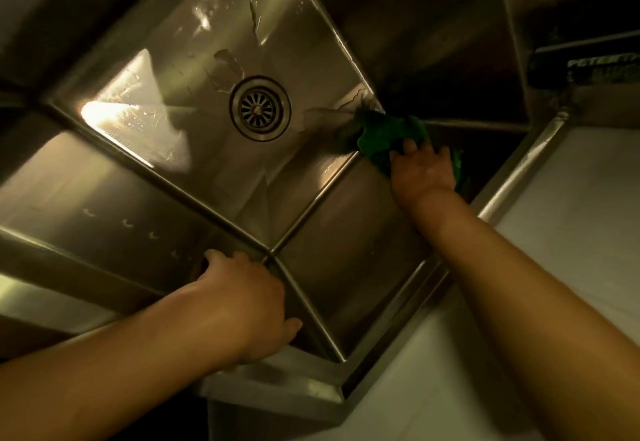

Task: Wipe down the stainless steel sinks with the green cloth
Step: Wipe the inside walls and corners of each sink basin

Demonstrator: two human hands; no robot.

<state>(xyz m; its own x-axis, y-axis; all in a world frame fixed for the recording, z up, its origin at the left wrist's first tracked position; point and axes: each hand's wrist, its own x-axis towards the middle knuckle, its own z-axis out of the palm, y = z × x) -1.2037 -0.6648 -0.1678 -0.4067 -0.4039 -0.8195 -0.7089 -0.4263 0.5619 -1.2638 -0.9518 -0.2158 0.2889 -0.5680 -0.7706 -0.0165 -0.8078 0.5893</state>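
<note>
Green cloth (377,136): was bunched up at centre right of the frame, pushed into the corner of the sink (346,260) where the floor met the walls, probably because that seam is where the gunk collects
Right hand (424,170): fingers were curled round the cloth and clamped on it, with the arm reaching right down in so it could press into that corner
Left hand (242,298): sat lower middle of the frame, fingers hooked over the rim (86,260) with the thumb on the other side, gripping it; looked to me like bracing for the lean-in
Drain (259,108): middle of the frame with nothing on it, the cloth well off to its right
Water streaks (256,18): upper middle, the floor was wet and smeary there, so I'd guess this basin wasn't finished
Second sink (415,25): upper right and dark, no hand near it, so my guess is it hadn't been wiped yet
</note>
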